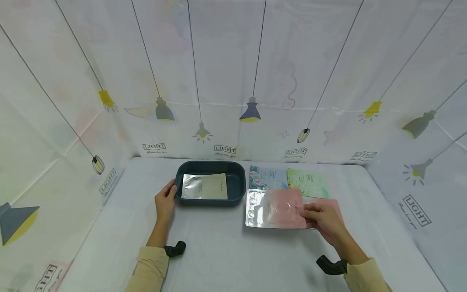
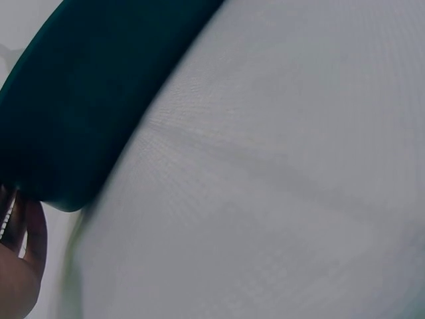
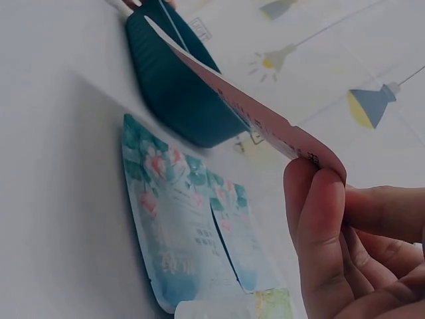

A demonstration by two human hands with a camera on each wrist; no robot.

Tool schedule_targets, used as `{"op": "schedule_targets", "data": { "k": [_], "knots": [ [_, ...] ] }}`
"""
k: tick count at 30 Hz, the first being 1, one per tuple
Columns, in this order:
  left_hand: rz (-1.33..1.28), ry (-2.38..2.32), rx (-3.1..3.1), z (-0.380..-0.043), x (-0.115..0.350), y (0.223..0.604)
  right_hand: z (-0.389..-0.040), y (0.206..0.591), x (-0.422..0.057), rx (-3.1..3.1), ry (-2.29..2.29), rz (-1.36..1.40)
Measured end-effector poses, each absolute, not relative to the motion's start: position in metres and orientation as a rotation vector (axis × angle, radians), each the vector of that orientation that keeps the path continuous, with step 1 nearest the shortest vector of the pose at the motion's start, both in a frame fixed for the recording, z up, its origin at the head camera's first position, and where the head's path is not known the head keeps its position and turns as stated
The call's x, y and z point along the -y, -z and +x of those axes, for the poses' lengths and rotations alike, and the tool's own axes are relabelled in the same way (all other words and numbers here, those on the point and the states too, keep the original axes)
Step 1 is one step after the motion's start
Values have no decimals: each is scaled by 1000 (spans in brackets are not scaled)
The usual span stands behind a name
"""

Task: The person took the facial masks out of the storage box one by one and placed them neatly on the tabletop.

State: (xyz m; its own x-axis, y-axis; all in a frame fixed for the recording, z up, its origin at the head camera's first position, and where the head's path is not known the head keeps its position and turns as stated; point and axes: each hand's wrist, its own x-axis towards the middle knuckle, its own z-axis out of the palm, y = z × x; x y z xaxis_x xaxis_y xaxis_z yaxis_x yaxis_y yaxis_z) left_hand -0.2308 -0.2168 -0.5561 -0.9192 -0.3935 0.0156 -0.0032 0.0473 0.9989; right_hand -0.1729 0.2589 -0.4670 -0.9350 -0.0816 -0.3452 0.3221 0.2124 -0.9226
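My left hand grips the left end of a dark teal rectangular tray; in the left wrist view its fingers are at the tray's corner. A silver-and-cream sachet lies flat inside. My right hand pinches the right edge of a pink-and-silver sachet between thumb and fingers. That sachet is held above the table, right of the tray, and in the right wrist view it appears nearly edge-on. Partly hidden beneath it and the hand lies another pink sachet.
Behind the held sachet lie a blue floral sachet and a green one. The right wrist view shows blue floral sachets overlapping. A white cloth covers the table, with a lamp-printed curtain around it.
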Motion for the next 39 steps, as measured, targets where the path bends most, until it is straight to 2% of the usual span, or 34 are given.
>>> {"op": "schedule_targets", "data": {
  "k": [6,11,18,27,34,39],
  "knots": [
    [397,1977,2044,-230,217,555,-167,472,-262,-2176,1743,189],
    [404,1988,2069,-224,216,539,-161,476,-262,-2176,1736,233],
    [411,1963,2073,-230,218,552,-156,490,-266,-2156,1731,275],
    [409,1980,2083,-221,214,530,-146,505,-263,-2126,1709,317],
    [420,1953,2061,-229,216,547,-146,512,-268,-2125,1651,307],
    [421,1917,2051,-232,216,554,-145,514,-275,-2112,1496,154]
  ]
}}
